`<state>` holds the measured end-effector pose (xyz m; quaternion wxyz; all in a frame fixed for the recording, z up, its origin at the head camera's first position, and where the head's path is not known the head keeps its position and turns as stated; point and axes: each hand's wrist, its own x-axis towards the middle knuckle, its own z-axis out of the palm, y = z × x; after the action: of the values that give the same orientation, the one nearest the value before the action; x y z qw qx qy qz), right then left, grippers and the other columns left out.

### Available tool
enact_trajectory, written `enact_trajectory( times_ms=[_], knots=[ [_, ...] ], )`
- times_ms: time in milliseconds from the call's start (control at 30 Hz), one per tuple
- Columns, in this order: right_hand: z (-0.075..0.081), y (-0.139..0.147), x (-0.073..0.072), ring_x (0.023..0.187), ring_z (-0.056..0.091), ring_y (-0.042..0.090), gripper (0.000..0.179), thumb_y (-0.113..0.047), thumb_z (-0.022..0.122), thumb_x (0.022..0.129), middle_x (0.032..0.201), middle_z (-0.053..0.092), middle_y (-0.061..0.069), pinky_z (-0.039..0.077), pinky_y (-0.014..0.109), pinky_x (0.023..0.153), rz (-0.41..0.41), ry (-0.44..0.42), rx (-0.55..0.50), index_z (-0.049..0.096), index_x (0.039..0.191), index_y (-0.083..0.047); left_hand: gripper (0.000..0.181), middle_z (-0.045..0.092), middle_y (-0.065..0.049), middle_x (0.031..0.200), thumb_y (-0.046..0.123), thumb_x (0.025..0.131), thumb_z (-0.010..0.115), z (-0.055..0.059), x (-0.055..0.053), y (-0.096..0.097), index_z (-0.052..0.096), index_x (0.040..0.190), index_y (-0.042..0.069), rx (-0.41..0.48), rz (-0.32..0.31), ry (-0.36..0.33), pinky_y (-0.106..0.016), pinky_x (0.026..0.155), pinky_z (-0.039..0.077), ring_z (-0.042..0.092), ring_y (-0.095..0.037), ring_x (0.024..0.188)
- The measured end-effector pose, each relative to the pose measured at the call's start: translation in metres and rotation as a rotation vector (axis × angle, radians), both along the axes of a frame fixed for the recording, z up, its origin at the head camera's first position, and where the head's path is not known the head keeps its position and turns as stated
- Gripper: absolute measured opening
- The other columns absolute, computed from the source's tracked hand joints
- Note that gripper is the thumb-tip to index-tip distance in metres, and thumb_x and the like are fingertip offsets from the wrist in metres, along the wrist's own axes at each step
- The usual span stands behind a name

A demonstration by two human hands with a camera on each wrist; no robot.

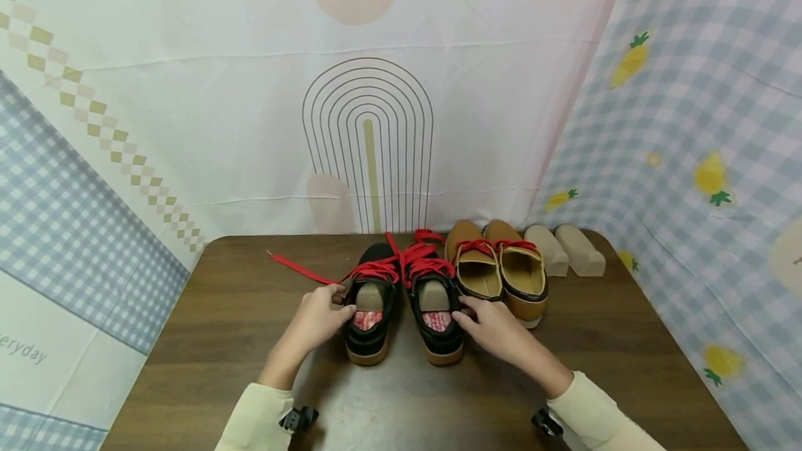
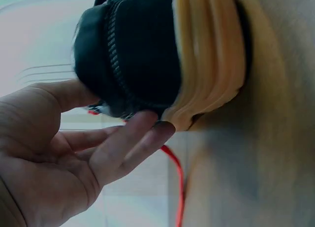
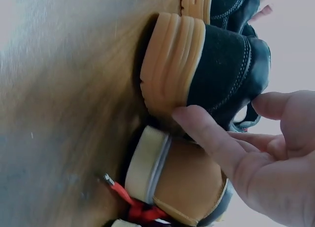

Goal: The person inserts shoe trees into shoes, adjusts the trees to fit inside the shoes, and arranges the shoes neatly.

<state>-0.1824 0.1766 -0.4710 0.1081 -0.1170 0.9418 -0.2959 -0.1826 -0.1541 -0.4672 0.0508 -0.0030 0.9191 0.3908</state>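
Two black shoes with tan soles and red laces stand side by side on the wooden table. My left hand (image 1: 315, 320) pinches the collar of the left black shoe (image 1: 366, 350), with the thumb at the rim and the fingers along the outer side. On the outer side of the right black shoe (image 1: 443, 349), my right hand (image 1: 496, 330) holds its collar in the same way. Inside each shoe sits a beige block, the left block (image 1: 370, 296) and the right block (image 1: 434, 296), above a red-and-white insole (image 1: 367, 319). The toes point away from me.
A pair of brown shoes (image 1: 526, 306) with red laces stands close beside my right hand. Two beige blocks (image 1: 580, 254) lie at the table's back right. One loose red lace (image 1: 301, 268) trails left across the table (image 1: 225, 339). Patterned cloths hang behind and at both sides.
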Motion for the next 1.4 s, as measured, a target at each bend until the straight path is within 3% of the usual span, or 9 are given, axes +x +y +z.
enact_trajectory(
  times_ms=[133, 233, 600, 800, 1033, 1267, 1400],
  knots=[
    [-0.004, -0.003, 0.0, 0.07, 0.066, 0.007, 0.05, -0.031, 0.064, 0.103, 0.108, 0.077, 0.006, 0.054, 0.032, 0.068, -0.011, -0.036, -0.078, 0.058, 0.145, -0.003, 0.044, 0.072, -0.023, 0.115, 0.008, 0.094, 0.07, -0.006, 0.001, 0.002, 0.061, 0.134, -0.009, 0.108, 0.026, -0.039, -0.031, 0.056, 0.06, 0.074, -0.024, 0.088],
    [-0.007, -0.007, -0.001, 0.076, 0.07, 0.007, 0.055, -0.031, 0.066, 0.102, 0.123, 0.074, 0.011, 0.056, 0.032, 0.069, -0.021, -0.056, -0.139, 0.053, 0.148, -0.003, 0.043, 0.072, -0.023, 0.113, 0.006, 0.094, 0.07, -0.006, 0.002, 0.003, 0.061, 0.133, -0.009, 0.13, 0.032, -0.042, -0.03, 0.054, 0.059, 0.074, -0.021, 0.084],
    [-0.012, -0.026, -0.002, 0.081, 0.071, 0.017, 0.058, -0.032, 0.071, 0.099, 0.12, 0.073, 0.013, 0.055, 0.031, 0.063, -0.024, -0.109, -0.271, 0.052, 0.146, -0.004, 0.043, 0.071, -0.023, 0.115, 0.006, 0.094, 0.07, -0.006, 0.001, 0.005, 0.06, 0.134, -0.009, 0.152, 0.016, -0.08, -0.032, 0.056, 0.06, 0.073, -0.02, 0.084],
    [-0.017, -0.033, 0.003, 0.105, 0.072, 0.024, 0.055, -0.034, 0.071, 0.099, 0.121, 0.072, 0.016, 0.06, 0.037, 0.077, -0.052, -0.081, -0.284, 0.055, 0.143, -0.005, 0.044, 0.07, -0.025, 0.116, 0.006, 0.094, 0.07, -0.006, 0.002, 0.005, 0.06, 0.134, -0.008, 0.163, 0.024, -0.074, -0.034, 0.058, 0.061, 0.073, -0.02, 0.079],
    [-0.022, -0.037, 0.002, 0.106, 0.072, 0.025, 0.05, -0.029, 0.066, 0.102, 0.118, 0.072, 0.013, 0.059, 0.042, 0.086, -0.101, -0.062, -0.306, 0.053, 0.143, -0.004, 0.043, 0.07, -0.024, 0.115, 0.007, 0.093, 0.071, -0.006, 0.001, 0.006, 0.062, 0.133, -0.007, 0.17, 0.038, -0.066, -0.033, 0.057, 0.061, 0.073, -0.018, 0.078],
    [-0.024, -0.041, -0.001, 0.109, 0.073, 0.029, 0.06, -0.028, 0.068, 0.1, 0.139, 0.059, 0.026, 0.059, 0.045, 0.087, -0.112, -0.062, -0.303, 0.046, 0.148, 0.0, 0.042, 0.07, -0.024, 0.114, 0.006, 0.092, 0.071, -0.006, 0.0, 0.01, 0.062, 0.131, -0.007, 0.184, 0.053, -0.057, -0.031, 0.054, 0.059, 0.072, -0.017, 0.074],
    [-0.025, -0.043, -0.002, 0.11, 0.073, 0.03, 0.058, -0.026, 0.068, 0.101, 0.14, 0.06, 0.026, 0.059, 0.045, 0.088, -0.106, -0.071, -0.316, 0.046, 0.148, -0.001, 0.04, 0.071, -0.022, 0.111, 0.004, 0.092, 0.071, -0.005, 0.001, 0.009, 0.063, 0.13, -0.007, 0.185, 0.061, -0.059, -0.031, 0.054, 0.059, 0.072, -0.016, 0.07]
  ],
)
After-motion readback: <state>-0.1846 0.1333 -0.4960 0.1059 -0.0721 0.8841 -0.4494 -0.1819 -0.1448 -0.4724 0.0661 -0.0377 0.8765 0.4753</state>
